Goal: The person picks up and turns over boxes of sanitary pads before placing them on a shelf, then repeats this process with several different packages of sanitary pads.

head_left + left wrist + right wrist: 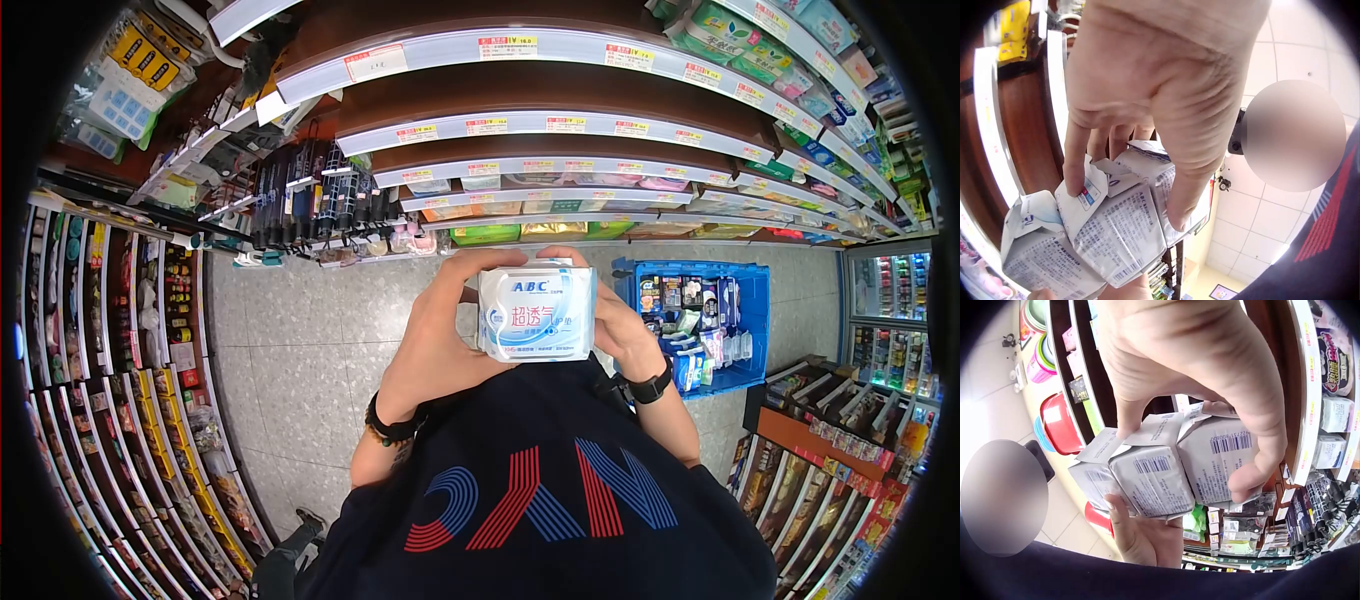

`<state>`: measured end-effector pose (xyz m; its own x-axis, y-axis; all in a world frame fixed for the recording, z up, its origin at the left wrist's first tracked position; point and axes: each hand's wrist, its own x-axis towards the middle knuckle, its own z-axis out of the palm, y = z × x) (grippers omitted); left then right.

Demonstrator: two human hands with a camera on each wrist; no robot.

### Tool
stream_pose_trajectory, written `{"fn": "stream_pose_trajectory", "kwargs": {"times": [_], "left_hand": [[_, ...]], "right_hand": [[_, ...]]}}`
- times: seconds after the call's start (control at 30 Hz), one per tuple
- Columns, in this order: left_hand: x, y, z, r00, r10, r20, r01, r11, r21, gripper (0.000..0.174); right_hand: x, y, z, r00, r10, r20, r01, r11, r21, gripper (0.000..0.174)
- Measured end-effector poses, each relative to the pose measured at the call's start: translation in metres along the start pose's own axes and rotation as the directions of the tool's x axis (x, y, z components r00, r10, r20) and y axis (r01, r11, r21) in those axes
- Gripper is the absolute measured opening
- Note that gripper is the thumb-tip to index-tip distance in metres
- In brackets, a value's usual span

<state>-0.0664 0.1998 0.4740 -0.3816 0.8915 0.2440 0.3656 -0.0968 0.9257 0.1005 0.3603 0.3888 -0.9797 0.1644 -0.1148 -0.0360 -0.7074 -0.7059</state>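
Observation:
Several small white-and-blue ABC pantyliner packs (538, 312) are stacked together in front of the chest, the printed front of one facing up in the head view. My left hand (435, 325) grips one side of the stack and my right hand (622, 328) grips the other. The left wrist view shows three packs (1119, 234) side by side, with fingers and thumb of the left hand (1147, 81) around them. In the right wrist view, barcodes show on the packs (1154, 481), and the right hand (1204, 356) spans them with its thumb and fingers.
A blue crate (752, 305) holding many packaged goods stands on the grey floor (300, 330) to the right. Ahead are shelves with price rails (560, 124). More stocked shelves (150, 400) line the left, and a low rack (815, 440) stands at the right.

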Motion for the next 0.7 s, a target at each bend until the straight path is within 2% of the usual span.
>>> {"fn": "stream_pose_trajectory", "kwargs": {"times": [0.5, 0.7], "left_hand": [[0.0, 0.0, -0.005, 1.0, 0.01, 0.004, -0.01, 1.0, -0.019, 0.078], [0.0, 0.0, -0.006, 1.0, 0.006, 0.01, -0.006, 1.0, -0.019, 0.077]], "right_hand": [[0.002, -0.004, 0.014, 0.998, 0.014, -0.068, -0.011, 0.999, 0.046, 0.08], [0.005, 0.0, 0.004, 1.0, 0.012, -0.001, -0.012, 1.0, 0.015, 0.078]]}}
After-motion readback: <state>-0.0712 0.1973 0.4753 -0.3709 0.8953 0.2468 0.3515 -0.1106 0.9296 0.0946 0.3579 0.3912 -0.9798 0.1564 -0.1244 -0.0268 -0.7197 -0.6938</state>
